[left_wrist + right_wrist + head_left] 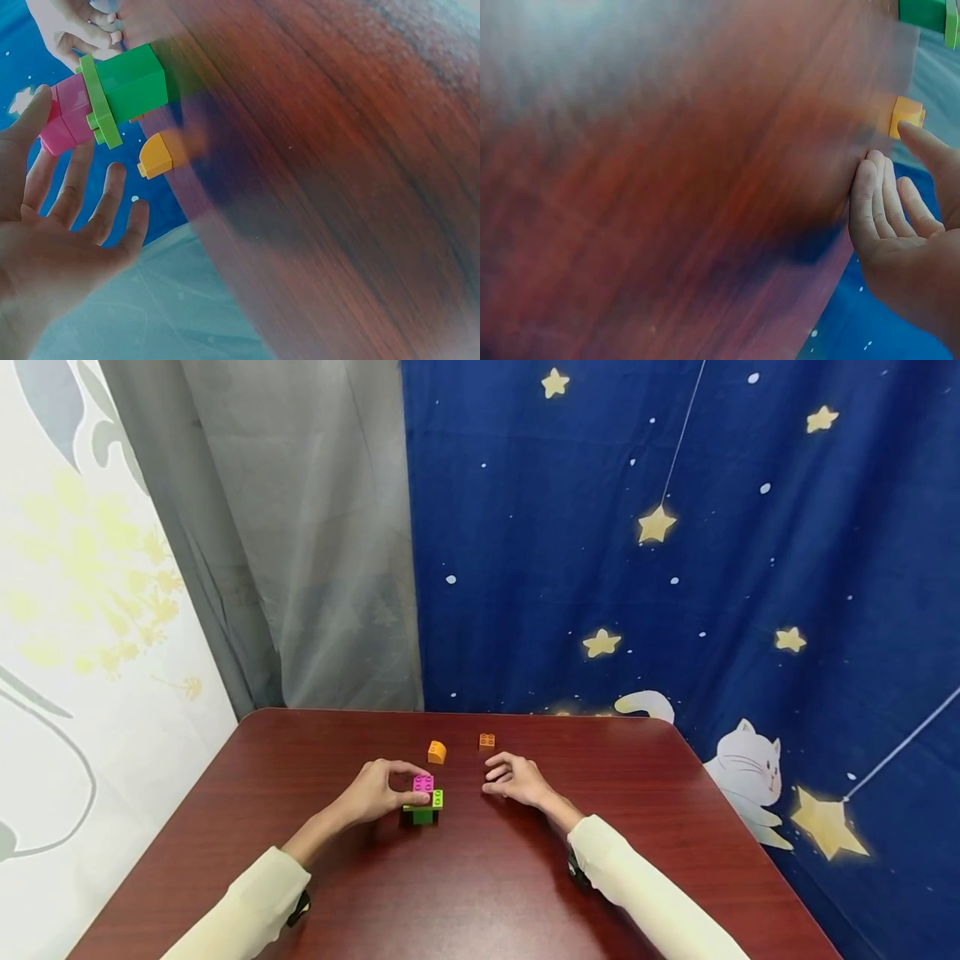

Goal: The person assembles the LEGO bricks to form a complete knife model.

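Near the table's middle stands a small stack of toy building bricks. Its base is a green brick, with a lime-green plate across it and a pink brick on top. My left hand pinches the pink part between thumb and forefinger, while its other fingers spread apart in the left wrist view. A seam in the pink part suggests two pieces. To the right of the stack my right hand hovers or rests by the table, fingers loosely bent and holding nothing.
A rounded yellow-orange brick lies just behind the stack. Farther right, beyond the right hand, sits an orange studded brick. The reddish-brown table ends at a back edge before grey and blue star-patterned curtains.
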Tool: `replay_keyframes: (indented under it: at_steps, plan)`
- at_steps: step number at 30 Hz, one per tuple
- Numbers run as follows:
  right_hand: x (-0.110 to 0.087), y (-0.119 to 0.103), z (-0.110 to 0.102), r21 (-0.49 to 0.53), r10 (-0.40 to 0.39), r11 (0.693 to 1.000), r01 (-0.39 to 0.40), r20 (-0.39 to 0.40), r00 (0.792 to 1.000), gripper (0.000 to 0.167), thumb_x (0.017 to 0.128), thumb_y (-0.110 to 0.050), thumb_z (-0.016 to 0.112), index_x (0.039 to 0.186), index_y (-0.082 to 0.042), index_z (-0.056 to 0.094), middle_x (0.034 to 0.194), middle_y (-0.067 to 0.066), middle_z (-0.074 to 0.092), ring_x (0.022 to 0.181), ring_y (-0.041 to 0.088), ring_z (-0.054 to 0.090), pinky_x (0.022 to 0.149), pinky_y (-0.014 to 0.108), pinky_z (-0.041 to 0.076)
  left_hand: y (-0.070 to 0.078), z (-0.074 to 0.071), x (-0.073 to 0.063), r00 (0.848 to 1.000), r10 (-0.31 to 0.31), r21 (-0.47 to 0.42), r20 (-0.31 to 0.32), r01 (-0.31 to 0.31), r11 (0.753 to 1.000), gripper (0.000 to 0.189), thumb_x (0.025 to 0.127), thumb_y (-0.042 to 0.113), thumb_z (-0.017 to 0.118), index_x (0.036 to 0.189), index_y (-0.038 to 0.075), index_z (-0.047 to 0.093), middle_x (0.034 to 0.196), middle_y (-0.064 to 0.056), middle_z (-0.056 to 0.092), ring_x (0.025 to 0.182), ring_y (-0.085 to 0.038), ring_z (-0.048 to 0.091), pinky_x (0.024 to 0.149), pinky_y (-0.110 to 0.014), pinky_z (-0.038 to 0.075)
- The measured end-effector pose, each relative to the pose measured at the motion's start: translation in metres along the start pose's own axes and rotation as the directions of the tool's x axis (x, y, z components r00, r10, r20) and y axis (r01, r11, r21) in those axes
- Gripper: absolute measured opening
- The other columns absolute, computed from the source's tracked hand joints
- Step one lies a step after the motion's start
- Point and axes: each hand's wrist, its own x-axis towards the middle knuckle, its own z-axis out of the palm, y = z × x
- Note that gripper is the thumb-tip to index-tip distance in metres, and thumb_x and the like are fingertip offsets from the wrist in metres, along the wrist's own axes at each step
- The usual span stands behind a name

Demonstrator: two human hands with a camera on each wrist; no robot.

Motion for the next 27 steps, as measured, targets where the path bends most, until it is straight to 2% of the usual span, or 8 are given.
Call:
replay_keyframes:
  at_steps: [8,17,21,27]
  plan:
    - [0.013,0.010,-0.010,-0.006,0.018,1.000,-0.019,-0.050,0.999,0.046,0.083,-0.003,0.085,0.124,0.008,0.066,0.101,0.020,0.076,0.067,0.008,0.068,0.056,0.028,0.056,0.002,-0.002,0.001,1.000,-0.017,-0.003,0.003,0.017,1.000,0.035,0.081,0.034,0.091,0.110,0.018,0.080,0.102,0.003,0.075,0.101,-0.027,0.065,0.093,-0.054,0.054]
    - [0.029,0.020,-0.019,-0.032,0.078,0.996,-0.082,-0.125,0.989,0.045,0.084,-0.005,0.085,0.124,0.004,0.068,0.102,0.017,0.077,0.068,0.009,0.068,0.056,0.025,0.054,0.002,-0.001,0.001,1.000,-0.023,0.002,0.010,0.023,1.000,0.036,0.082,0.037,0.090,0.112,0.019,0.080,0.104,0.003,0.075,0.100,-0.025,0.064,0.091,-0.052,0.055]
    - [0.038,0.024,-0.022,-0.013,0.102,0.994,-0.105,-0.162,0.981,0.045,0.083,-0.003,0.085,0.124,0.003,0.068,0.104,0.018,0.077,0.073,0.014,0.071,0.057,0.026,0.055,0.001,-0.001,0.002,1.000,-0.019,-0.005,0.010,0.019,1.000,0.036,0.081,0.036,0.091,0.111,0.018,0.080,0.102,0.003,0.075,0.100,-0.027,0.065,0.089,-0.051,0.055]
    - [0.048,0.027,-0.022,-0.012,0.130,0.991,-0.135,-0.189,0.973,0.045,0.083,-0.005,0.087,0.125,0.001,0.069,0.110,0.018,0.075,0.089,0.025,0.074,0.058,0.026,0.055,0.000,0.000,0.001,1.000,-0.011,-0.011,0.014,0.011,1.000,0.035,0.082,0.035,0.091,0.111,0.018,0.080,0.101,0.004,0.075,0.097,-0.029,0.065,0.084,-0.048,0.056]
